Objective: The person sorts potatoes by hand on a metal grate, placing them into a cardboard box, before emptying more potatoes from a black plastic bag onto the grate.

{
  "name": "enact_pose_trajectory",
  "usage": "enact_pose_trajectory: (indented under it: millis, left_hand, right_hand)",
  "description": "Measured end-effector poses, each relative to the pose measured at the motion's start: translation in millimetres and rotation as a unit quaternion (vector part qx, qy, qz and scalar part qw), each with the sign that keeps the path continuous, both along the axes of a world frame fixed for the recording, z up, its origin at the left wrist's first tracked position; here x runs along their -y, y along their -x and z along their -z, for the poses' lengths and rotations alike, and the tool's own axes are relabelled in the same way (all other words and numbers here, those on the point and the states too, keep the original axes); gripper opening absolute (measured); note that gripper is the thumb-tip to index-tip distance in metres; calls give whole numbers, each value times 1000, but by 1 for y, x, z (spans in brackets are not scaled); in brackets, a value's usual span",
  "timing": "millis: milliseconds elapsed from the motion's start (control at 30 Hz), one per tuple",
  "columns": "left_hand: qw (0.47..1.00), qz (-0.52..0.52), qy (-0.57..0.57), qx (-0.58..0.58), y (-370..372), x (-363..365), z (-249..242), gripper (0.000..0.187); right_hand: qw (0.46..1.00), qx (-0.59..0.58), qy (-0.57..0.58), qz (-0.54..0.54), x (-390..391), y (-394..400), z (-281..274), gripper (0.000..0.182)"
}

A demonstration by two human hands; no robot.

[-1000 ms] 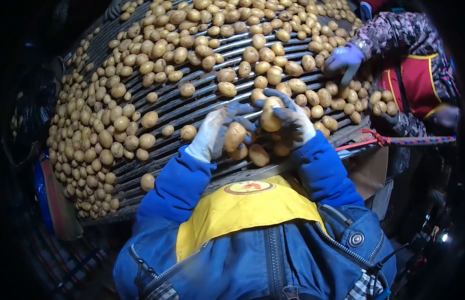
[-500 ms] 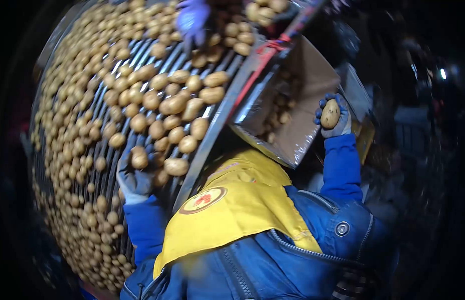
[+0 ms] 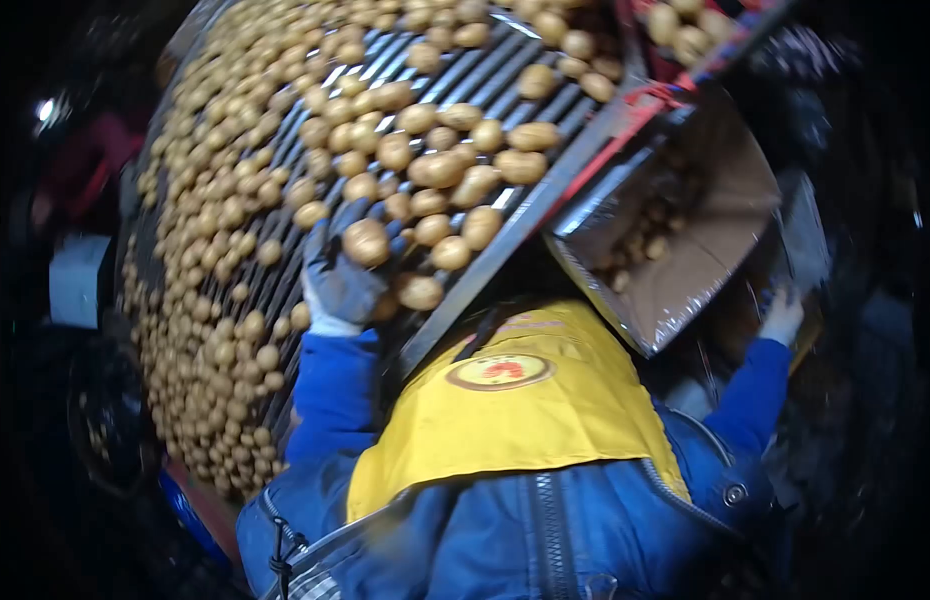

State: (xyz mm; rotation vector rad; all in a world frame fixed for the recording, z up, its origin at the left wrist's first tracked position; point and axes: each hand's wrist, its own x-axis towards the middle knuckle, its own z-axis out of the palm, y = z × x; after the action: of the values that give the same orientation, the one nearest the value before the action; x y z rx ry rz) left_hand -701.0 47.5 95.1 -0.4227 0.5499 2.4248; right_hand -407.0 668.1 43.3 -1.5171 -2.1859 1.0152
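My left hand, in a grey-and-blue glove, has its fingers curled round a potato above the roller conveyor. More potatoes lie on the rollers just beyond it. Off to the right, my right hand reaches down past a box lined with clear plastic, near a yellowish edge. Its fingers are blurred and partly hidden, and no potato shows in it.
A metal rail with red cord borders the conveyor. Beside it, the plastic-lined cardboard box holds several potatoes. Another grey panel stands right of the box. Small potatoes crowd the conveyor's left side.
My right hand has moved down and outward beside the box, and the potato it held is out of sight. The purple-gloved hand has left the view. My left hand still holds a potato.
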Motion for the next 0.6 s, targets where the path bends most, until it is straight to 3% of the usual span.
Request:
enact_pose_trajectory:
  millis: [33, 100, 167, 200, 233, 300, 333, 367, 433, 500, 533, 567, 600]
  left_hand:
    - [998, 21, -52, -23, -1, -3, -4, 73]
    - [998, 0, -37, -60, -9, -6, -9, 77]
    - [991, -12, -91, -101, -16, -1, -2, 79]
    - [997, -62, -27, -40, -19, -4, -15, 79]
    - [975, -59, -207, -63, -23, 2, -1, 79]
    - [996, -47, -54, -43, -32, 13, -4, 78]
    - [992, -60, -100, -50, -38, 12, -2, 76]
    - [993, -99, 49, -30, -43, 1, -13, 83]
    - [995, -93, -33, -28, -52, -9, -33, 83]
    - [993, -99, -17, -62, -61, 9, -31, 78]
    - [980, -112, 133, -100, -71, 37, -23, 76]
    - [944, -110, 282, -132, -79, 51, -19, 73]
    - [908, -153, 365, -140, -79, 53, -28, 67]
  right_hand:
    - [992, -103, 78, 8, 25, 35, -24, 32]
    - [965, -184, 122, -142, 75, 95, -49, 26]
    - [916, -222, 171, -287, 155, 154, -75, 23]
    - [890, -216, 194, -350, 197, 180, -85, 24]
    - [846, -208, 69, -486, 228, 201, -85, 30]
    - [766, -172, 148, -602, 311, 236, -116, 47]
    - [713, -211, 113, -659, 348, 251, -105, 59]
    - [662, -192, 105, -716, 376, 261, -103, 69]
    - [639, -122, 33, -758, 426, 268, -81, 68]
    - [634, -129, 186, -740, 438, 283, -62, 54]
    - [661, -69, 391, -637, 432, 288, -61, 39]
    - [652, -28, 543, -529, 417, 289, -69, 26]
    - [680, -115, 444, -572, 403, 289, -76, 22]
